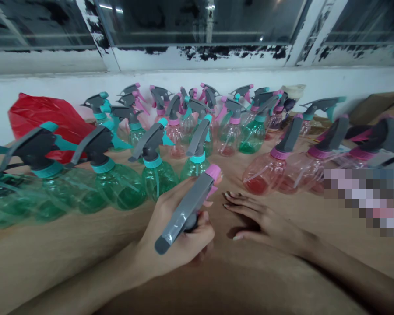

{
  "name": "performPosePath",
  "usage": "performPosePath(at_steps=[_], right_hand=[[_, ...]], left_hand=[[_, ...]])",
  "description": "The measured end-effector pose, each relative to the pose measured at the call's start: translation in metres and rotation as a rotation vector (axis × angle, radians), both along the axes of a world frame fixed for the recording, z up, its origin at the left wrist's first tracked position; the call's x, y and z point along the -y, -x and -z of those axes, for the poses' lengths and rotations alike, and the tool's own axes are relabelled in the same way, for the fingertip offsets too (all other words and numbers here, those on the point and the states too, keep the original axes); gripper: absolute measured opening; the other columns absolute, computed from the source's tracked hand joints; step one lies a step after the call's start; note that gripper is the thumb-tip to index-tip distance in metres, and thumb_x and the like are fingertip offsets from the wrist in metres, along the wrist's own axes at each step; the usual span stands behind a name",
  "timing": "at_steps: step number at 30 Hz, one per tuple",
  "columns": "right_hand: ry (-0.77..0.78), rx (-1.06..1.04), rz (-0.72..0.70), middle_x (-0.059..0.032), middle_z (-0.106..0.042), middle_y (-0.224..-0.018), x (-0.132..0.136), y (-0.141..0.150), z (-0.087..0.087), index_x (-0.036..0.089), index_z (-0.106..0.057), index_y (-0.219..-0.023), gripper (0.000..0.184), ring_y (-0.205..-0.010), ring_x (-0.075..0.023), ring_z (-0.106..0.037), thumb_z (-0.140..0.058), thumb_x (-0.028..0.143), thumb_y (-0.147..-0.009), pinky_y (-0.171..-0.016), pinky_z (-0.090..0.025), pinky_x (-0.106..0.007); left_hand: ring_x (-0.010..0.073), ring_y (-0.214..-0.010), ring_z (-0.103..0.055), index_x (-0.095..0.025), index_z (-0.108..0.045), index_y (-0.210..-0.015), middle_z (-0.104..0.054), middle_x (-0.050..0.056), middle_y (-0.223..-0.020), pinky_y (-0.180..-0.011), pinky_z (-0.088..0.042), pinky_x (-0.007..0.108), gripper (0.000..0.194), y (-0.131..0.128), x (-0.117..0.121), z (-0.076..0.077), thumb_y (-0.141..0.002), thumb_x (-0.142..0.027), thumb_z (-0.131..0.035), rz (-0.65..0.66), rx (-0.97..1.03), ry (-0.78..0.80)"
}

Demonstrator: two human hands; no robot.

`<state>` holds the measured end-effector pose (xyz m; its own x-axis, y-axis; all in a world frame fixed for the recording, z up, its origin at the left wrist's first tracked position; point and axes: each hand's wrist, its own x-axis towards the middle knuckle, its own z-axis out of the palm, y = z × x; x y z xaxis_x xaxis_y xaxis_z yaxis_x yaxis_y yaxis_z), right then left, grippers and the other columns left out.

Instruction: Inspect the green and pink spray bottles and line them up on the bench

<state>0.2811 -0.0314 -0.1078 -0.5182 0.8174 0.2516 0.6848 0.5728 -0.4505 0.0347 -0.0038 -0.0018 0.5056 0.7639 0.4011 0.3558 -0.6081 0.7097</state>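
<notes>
My left hand (180, 232) is closed around the neck of a spray bottle; its grey trigger head (187, 208) with a pink nozzle shows above my fingers. The hand hides the bottle's body. Palm down on the table lies my right hand (262, 221), fingers stretched out and holding nothing. Just beyond my left hand stands a green spray bottle (195, 165) with a teal collar, in a row with several more like it to the left. Pink spray bottles (264, 175) with pink collars form a group beyond my right hand.
More pink and green spray bottles (230, 140) crowd the back of the brown table (118, 258). A red plastic bag (49, 116) lies at the back left. A cardboard piece (374, 107) is at the far right. Behind runs a white wall (118, 85) under windows.
</notes>
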Motion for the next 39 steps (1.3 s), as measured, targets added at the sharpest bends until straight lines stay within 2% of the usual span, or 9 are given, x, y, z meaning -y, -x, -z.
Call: performPosePath(at_steps=[4,8,15,27,34,39], right_hand=[[0.005,0.029,0.010,-0.0075,-0.040,-0.147,0.0004,0.0004,0.0000,0.026,-0.036,-0.143,0.069,-0.137,-0.0259,-0.034,-0.063,0.047,-0.083,-0.111,-0.033,-0.049],[0.001,0.042,0.004,-0.0077,-0.039,-0.148,0.0007,0.0006,-0.0006,0.025,-0.035,-0.143,0.068,-0.137,-0.0255,-0.033,-0.062,0.048,-0.084,-0.111,-0.032,-0.049],[0.002,0.011,0.010,-0.0074,-0.040,-0.147,0.0017,0.0016,-0.0023,0.027,-0.033,-0.144,0.070,-0.136,-0.0263,-0.035,-0.064,0.047,-0.083,-0.111,-0.032,-0.050],[-0.001,-0.004,0.014,-0.0072,-0.042,-0.147,0.0014,0.0019,-0.0021,0.027,-0.036,-0.143,0.068,-0.136,-0.0263,-0.035,-0.064,0.045,-0.083,-0.111,-0.033,-0.050],[-0.005,0.003,0.012,-0.0071,-0.042,-0.146,0.0015,0.0019,-0.0019,0.027,-0.036,-0.143,0.068,-0.136,-0.0261,-0.036,-0.064,0.045,-0.083,-0.111,-0.033,-0.050],[-0.003,-0.014,0.004,-0.0077,-0.043,-0.145,0.0013,0.0023,-0.0019,0.027,-0.037,-0.142,0.068,-0.135,-0.0266,-0.036,-0.064,0.045,-0.083,-0.111,-0.032,-0.050]], left_hand=[[0.0144,-0.071,-0.062,-0.025,-0.056,-0.086,-0.060,0.000,-0.089,-0.070,-0.056,0.028,0.030,-0.0012,-0.0010,-0.0014,-0.065,-0.004,-0.049,0.062,0.048,0.033],[0.0149,-0.072,-0.063,-0.024,-0.055,-0.082,-0.061,0.000,-0.089,-0.071,-0.055,0.029,0.022,0.0005,-0.0014,-0.0015,-0.070,-0.006,-0.051,0.051,0.016,0.000],[0.0167,-0.069,-0.063,-0.024,-0.055,-0.081,-0.062,0.000,-0.079,-0.068,-0.054,0.031,0.016,0.0006,-0.0035,0.0003,-0.074,-0.010,-0.050,0.017,-0.042,-0.051],[0.0155,-0.066,-0.062,-0.025,-0.054,-0.081,-0.060,-0.001,-0.079,-0.063,-0.052,0.028,0.017,0.0015,-0.0012,0.0019,-0.073,-0.011,-0.051,0.010,0.000,0.016],[0.0160,-0.066,-0.060,-0.025,-0.056,-0.079,-0.058,-0.001,-0.077,-0.064,-0.052,0.029,0.023,0.0004,-0.0012,-0.0003,-0.066,-0.007,-0.050,0.009,0.007,0.010],[0.0147,-0.061,-0.060,-0.027,-0.058,-0.089,-0.060,-0.002,-0.079,-0.059,-0.053,0.027,0.034,0.0033,-0.0010,-0.0038,-0.062,-0.008,-0.050,0.047,0.007,0.048]])
